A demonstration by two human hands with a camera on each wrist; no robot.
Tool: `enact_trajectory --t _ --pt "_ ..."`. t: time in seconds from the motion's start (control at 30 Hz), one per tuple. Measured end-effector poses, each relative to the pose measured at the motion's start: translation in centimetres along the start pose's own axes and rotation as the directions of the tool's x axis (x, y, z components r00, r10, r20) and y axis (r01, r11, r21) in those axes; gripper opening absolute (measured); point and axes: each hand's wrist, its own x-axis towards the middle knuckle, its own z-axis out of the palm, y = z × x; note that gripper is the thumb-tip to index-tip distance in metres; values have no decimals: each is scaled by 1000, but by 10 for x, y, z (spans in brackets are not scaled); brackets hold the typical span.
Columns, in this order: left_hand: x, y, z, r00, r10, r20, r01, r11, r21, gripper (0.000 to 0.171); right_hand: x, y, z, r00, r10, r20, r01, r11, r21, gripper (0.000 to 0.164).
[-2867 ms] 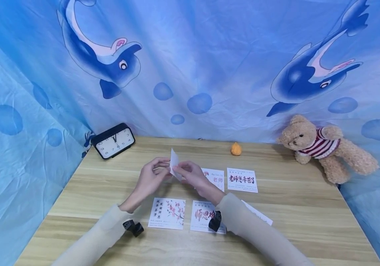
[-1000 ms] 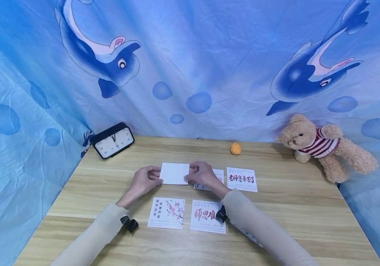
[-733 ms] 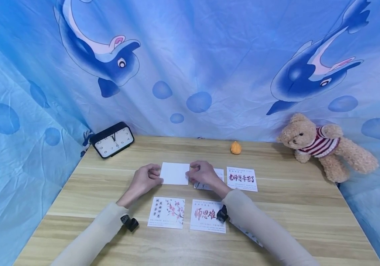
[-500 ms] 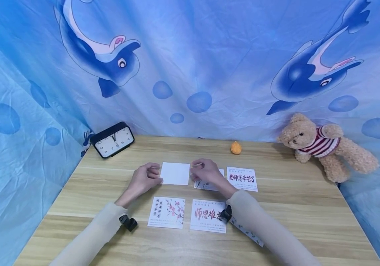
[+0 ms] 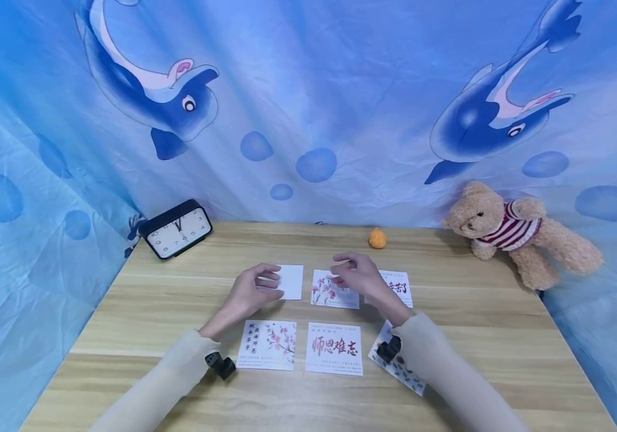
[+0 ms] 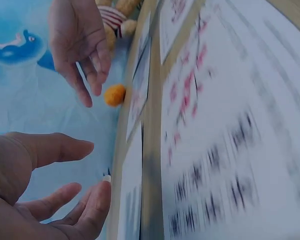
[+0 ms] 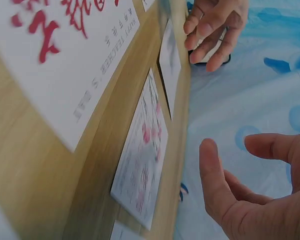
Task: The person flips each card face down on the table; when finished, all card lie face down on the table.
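My left hand (image 5: 254, 291) hovers over the left edge of a blank white card (image 5: 292, 282), fingers loosely bent with nothing between them. To the right, my right hand (image 5: 359, 276) is raised above a card with pink flowers (image 5: 323, 291); its thumb and fingers are apart and hold nothing, as the right wrist view shows. Part of a card with red lettering (image 5: 402, 289) is hidden behind that hand. Nearer me lie a blossom-branch card (image 5: 267, 345) and another red-lettered card (image 5: 334, 349). A tilted card with leaves (image 5: 408, 378) is partly covered by the right wrist.
At the back left of the wooden table (image 5: 152, 318) stands a black-framed clock (image 5: 177, 231). A small orange pumpkin-like object (image 5: 377, 238) sits at the back, and a teddy bear (image 5: 518, 234) leans at the back right. A blue dolphin curtain (image 5: 308, 108) hangs behind.
Both hands held the white card; it now lies flat, blank side up, in the back row. The right hand has let go and moved right, the left hand has lifted off it.
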Motion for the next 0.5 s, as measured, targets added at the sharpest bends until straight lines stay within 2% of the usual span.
enact_trajectory --t 0.27,0.4,0.5 --pt "5 13 26 996 -16 86 22 997 -68 61 -14 15 -25 1000 7 -21 -8 1000 -26 51" --pt "7 19 38 992 -18 126 28 997 -72 67 -18 23 -31 998 30 -51 -30 1000 -7 47" --pt "8 22 45 990 -41 133 50 996 -68 72 -20 29 -33 996 65 -69 -62 997 33 43"
